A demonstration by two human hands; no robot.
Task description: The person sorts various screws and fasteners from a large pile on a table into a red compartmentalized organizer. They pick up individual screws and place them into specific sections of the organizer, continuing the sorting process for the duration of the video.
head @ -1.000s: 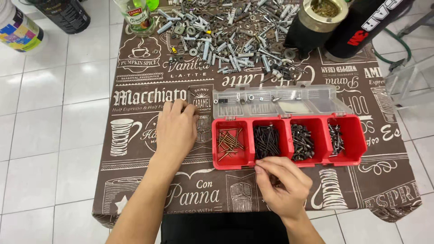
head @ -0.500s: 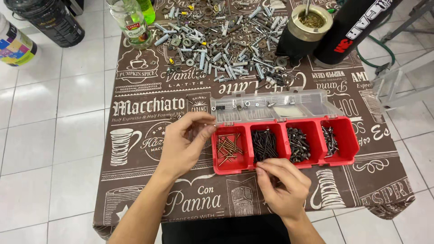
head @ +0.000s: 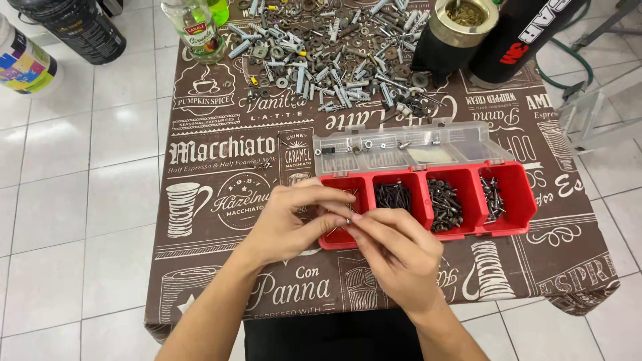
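My left hand (head: 291,224) and my right hand (head: 401,257) meet fingertip to fingertip over the leftmost compartment of a red organizer box (head: 525,207). Together they pinch a small thin screw (head: 336,229), mostly hidden by the fingers. Both hands cover that compartment, so its contents cannot be seen. The other three compartments hold dark screws (head: 445,204). The box's clear lid (head: 428,155) lies open behind it, with a few small parts in it. A large heap of loose bolts, washers and wall plugs (head: 334,53) is spread across the far part of the table.
A brown printed tablecloth (head: 221,167) covers the small table, with white floor tiles around it. A glass bottle (head: 194,27) stands at the far left. A cup with a metal rim (head: 458,30) and a black flask (head: 521,33) stand at the far right. A black bucket (head: 73,27) and a metal frame (head: 595,113) are on the floor.
My left hand left the cloth beside the box and moved right to the first compartment. My right hand rose from the box's front edge to meet it.
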